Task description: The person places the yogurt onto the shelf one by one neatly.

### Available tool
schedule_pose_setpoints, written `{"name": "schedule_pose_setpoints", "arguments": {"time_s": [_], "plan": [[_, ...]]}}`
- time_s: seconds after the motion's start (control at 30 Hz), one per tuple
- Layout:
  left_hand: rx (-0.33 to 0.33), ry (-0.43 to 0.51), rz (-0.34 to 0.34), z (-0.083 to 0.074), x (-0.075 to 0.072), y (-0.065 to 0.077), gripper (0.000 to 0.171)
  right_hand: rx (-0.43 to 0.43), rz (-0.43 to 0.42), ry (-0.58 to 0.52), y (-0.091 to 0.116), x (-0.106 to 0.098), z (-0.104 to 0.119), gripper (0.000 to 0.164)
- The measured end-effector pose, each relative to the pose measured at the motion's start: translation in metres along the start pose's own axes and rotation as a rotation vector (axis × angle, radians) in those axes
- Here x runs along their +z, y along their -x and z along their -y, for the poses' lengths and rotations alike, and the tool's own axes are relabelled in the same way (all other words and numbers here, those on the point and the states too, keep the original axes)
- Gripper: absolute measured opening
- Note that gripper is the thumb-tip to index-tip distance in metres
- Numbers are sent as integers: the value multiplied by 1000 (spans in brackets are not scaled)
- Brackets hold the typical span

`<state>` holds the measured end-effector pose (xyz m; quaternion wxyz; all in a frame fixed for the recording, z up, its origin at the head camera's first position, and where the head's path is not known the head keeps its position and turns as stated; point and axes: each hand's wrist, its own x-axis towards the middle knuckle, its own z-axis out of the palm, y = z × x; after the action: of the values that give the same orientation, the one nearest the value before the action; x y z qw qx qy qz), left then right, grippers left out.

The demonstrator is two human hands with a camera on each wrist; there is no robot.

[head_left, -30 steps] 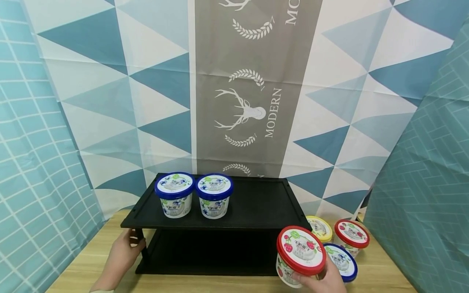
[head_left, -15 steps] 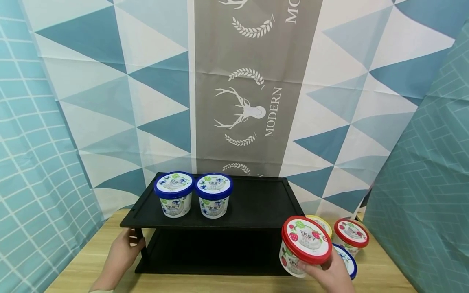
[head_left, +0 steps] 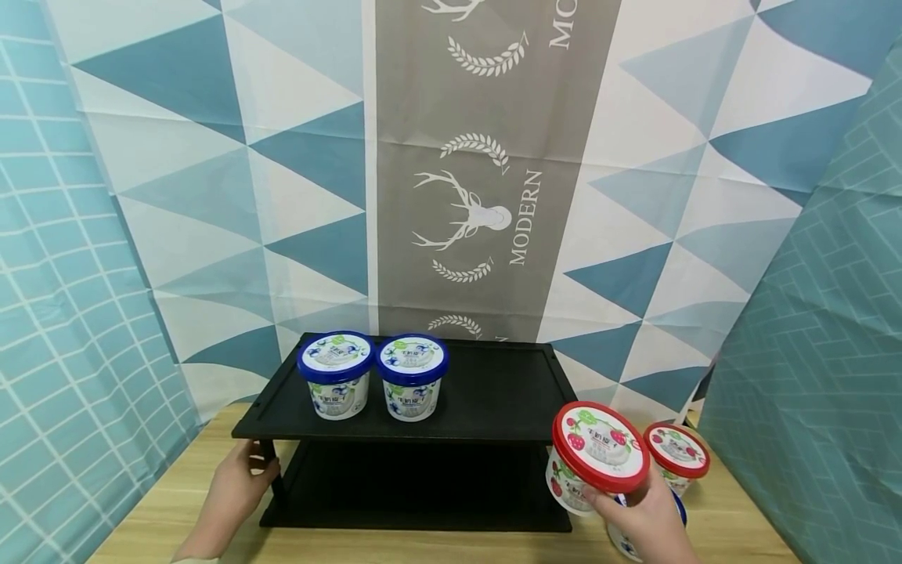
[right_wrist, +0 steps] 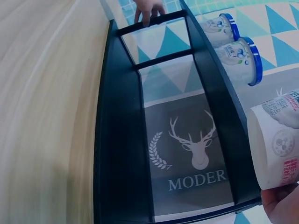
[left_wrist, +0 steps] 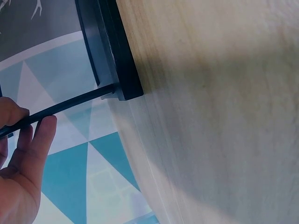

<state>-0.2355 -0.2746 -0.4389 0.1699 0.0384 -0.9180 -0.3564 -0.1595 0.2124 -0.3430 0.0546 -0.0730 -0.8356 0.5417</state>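
My left hand [head_left: 236, 486] grips the left front post [left_wrist: 74, 100] of a black two-tier shelf [head_left: 493, 392], with thumb and fingers on opposite sides of it in the left wrist view. A white tub with a red lid and strawberry pictures [head_left: 601, 448] is held by my right hand [head_left: 647, 513], in the air at the shelf's right front corner, its lid tilted. Side by side on the upper tier, toward the left, stand two blue-lidded tubs [head_left: 335, 374]. The right wrist view shows the held tub's white side [right_wrist: 278, 144] cut off by the frame edge.
Behind my right hand, another red-lidded tub [head_left: 678, 453] stands on the wooden table [head_left: 395, 546]. A blue-lidded tub [head_left: 623, 542] there is mostly covered by the hand. Patterned cloth [head_left: 310, 196] hangs close behind the shelf and along both sides.
My right hand has lifted the red-lidded tub up and a little to the right, so it now hides the yellow-lidded tub seen earlier. My left hand stays on the post.
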Motion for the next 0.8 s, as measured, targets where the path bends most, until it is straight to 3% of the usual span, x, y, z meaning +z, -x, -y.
{"name": "schedule_pose_setpoints", "arguments": {"time_s": [0.2,0.37,0.5,0.8], "plan": [[18,7,-24,1,2,1,51,-18,13,-65,-3,-1,7,94],[11,3,-8,2,1,1,52,-62,46,-133,-9,-2,13,80],[7,0,-16,3,2,1,51,-98,55,-121,-12,-5,17,70],[7,4,-24,0,2,1,49,-160,86,-127,-16,-12,22,73]]}}
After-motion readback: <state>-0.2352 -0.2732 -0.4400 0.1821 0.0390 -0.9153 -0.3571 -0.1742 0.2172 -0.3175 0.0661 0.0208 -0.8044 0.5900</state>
